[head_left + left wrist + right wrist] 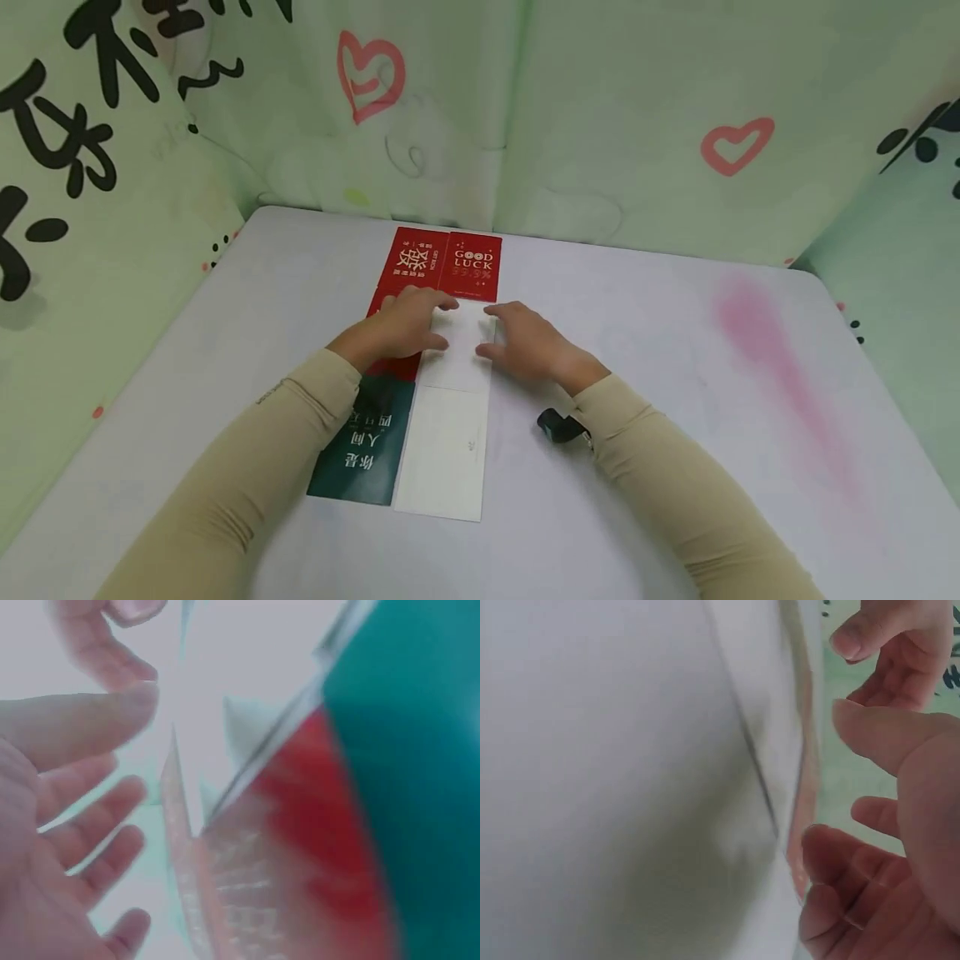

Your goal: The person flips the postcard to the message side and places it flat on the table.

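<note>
Cards lie in two columns on the white table. My left hand is over the left edge of a white card, its thumb and fingers spread apart. At that card's right edge is my right hand, fingers gently bent, facing the left. Neither hand grips anything. Beyond the white card lies a red GOOD LUCK card, beside another red card with gold characters. A third red card is partly hidden under my left hand. Nearer me are a dark green card and a second white card.
The white table has a pink smear on its right side. Pale green curtains with hearts and black characters hang behind it and at both sides. A black device is by my right wrist.
</note>
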{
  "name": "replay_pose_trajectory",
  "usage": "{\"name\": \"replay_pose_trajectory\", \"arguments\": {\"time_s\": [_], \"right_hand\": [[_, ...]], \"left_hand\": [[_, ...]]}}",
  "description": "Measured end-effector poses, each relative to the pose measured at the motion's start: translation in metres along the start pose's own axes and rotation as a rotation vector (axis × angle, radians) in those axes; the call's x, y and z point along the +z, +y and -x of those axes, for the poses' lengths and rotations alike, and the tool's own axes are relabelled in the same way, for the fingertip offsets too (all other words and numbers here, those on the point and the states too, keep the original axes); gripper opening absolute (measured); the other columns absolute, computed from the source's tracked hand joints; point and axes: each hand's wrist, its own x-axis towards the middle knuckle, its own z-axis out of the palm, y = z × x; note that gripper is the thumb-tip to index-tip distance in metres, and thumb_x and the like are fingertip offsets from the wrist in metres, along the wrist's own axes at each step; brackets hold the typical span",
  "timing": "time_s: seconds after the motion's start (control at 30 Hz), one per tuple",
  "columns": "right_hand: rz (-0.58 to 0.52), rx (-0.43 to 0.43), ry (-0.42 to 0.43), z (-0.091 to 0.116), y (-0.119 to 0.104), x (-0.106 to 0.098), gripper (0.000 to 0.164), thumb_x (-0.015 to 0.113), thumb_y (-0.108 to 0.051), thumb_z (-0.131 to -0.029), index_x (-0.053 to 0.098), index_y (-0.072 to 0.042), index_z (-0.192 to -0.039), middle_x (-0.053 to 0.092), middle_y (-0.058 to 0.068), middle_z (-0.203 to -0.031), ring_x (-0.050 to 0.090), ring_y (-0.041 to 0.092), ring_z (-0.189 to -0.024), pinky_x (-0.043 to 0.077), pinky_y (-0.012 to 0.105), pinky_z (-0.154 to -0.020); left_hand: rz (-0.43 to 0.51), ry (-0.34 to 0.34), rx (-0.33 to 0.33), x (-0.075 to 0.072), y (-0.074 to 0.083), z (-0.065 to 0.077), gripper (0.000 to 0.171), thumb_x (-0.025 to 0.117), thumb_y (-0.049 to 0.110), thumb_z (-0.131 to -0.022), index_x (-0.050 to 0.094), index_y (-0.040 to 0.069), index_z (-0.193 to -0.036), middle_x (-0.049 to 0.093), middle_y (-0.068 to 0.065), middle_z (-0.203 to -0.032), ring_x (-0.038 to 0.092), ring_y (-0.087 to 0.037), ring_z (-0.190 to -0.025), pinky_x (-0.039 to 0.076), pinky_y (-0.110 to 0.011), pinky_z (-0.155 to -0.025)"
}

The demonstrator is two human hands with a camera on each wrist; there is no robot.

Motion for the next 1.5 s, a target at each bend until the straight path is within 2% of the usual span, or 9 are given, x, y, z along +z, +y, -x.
{"name": "replay_pose_trajectory", "arguments": {"time_s": [0.13,0.23,0.4,0.6,0.73,0.93,1.1,1.27,1.5], "right_hand": [[0.006,0.014,0.085,-0.011,0.005,-0.021,0.066,0.069,-0.034,-0.095,0.045,-0.002,-0.147,0.048,0.017,-0.147,0.042,0.034,-0.136,0.036,0.051,-0.11],[0.045,0.024,0.12,-0.024,0.01,-0.034,0.067,0.07,-0.035,-0.094,0.046,-0.002,-0.147,0.049,0.017,-0.146,0.043,0.035,-0.135,0.038,0.05,-0.109],[0.083,0.057,0.099,-0.041,0.018,-0.04,0.073,0.073,-0.038,-0.091,0.044,-0.004,-0.149,0.049,0.017,-0.146,0.041,0.036,-0.135,0.038,0.05,-0.109],[0.057,0.104,0.058,-0.057,0.027,-0.033,0.081,0.073,-0.044,-0.09,0.038,-0.007,-0.152,0.049,0.017,-0.145,0.043,0.035,-0.133,0.043,0.051,-0.104],[0.035,0.148,0.028,-0.064,0.032,-0.026,0.086,0.072,-0.047,-0.089,0.033,-0.008,-0.154,0.048,0.017,-0.145,0.043,0.035,-0.132,0.044,0.051,-0.103],[0.051,0.167,0.041,-0.068,0.032,-0.023,0.086,0.074,-0.045,-0.088,0.035,-0.007,-0.154,0.049,0.017,-0.144,0.044,0.035,-0.131,0.045,0.05,-0.103],[0.082,0.157,0.049,-0.068,0.031,-0.023,0.081,0.073,-0.043,-0.09,0.037,-0.006,-0.152,0.051,0.017,-0.142,0.046,0.035,-0.128,0.045,0.048,-0.103],[0.121,0.14,0.047,-0.066,0.03,-0.023,0.074,0.066,-0.044,-0.094,0.039,-0.004,-0.151,0.054,0.018,-0.137,0.05,0.035,-0.123,0.045,0.048,-0.102],[0.165,0.104,0.05,-0.063,0.026,-0.022,0.059,0.056,-0.04,-0.098,0.046,-0.002,-0.143,0.06,0.019,-0.124,0.055,0.035,-0.111,0.045,0.048,-0.098]], "left_hand": [[0.003,0.078,0.012,-0.014,0.003,-0.016,0.077,0.085,0.028,-0.081,0.049,0.017,-0.148,0.05,-0.008,-0.146,0.039,-0.03,-0.135,0.032,-0.056,-0.108],[-0.019,0.098,-0.01,-0.022,0.002,-0.033,0.08,0.083,0.028,-0.083,0.044,0.015,-0.151,0.048,-0.01,-0.148,0.034,-0.031,-0.137,0.027,-0.057,-0.11],[-0.018,0.034,-0.044,-0.021,0.0,-0.058,0.085,0.082,0.033,-0.083,0.038,0.017,-0.154,0.045,-0.01,-0.149,0.032,-0.031,-0.137,0.026,-0.057,-0.111],[0.005,-0.027,-0.091,-0.013,0.001,-0.072,0.092,0.08,0.038,-0.084,0.029,0.018,-0.158,0.042,-0.01,-0.153,0.024,-0.033,-0.145,0.017,-0.06,-0.116],[0.013,-0.053,-0.105,-0.01,0.0,-0.076,0.093,0.079,0.039,-0.085,0.027,0.016,-0.158,0.046,-0.008,-0.15,0.026,-0.034,-0.144,0.011,-0.061,-0.116],[-0.003,-0.051,-0.12,-0.008,-0.003,-0.08,0.088,0.079,0.038,-0.085,0.031,0.016,-0.156,0.049,-0.007,-0.147,0.033,-0.033,-0.14,0.014,-0.06,-0.116],[0.0,-0.057,-0.131,-0.008,-0.004,-0.08,0.088,0.079,0.039,-0.084,0.033,0.015,-0.155,0.047,-0.008,-0.149,0.033,-0.033,-0.14,0.013,-0.06,-0.116],[-0.007,-0.06,-0.124,-0.008,-0.002,-0.078,0.086,0.079,0.04,-0.084,0.035,0.015,-0.154,0.048,-0.008,-0.147,0.035,-0.033,-0.137,0.014,-0.059,-0.115],[-0.01,-0.035,-0.101,-0.007,-0.001,-0.074,0.072,0.07,0.033,-0.091,0.038,0.012,-0.151,0.054,-0.008,-0.138,0.043,-0.028,-0.128,0.019,-0.055,-0.112]]}}
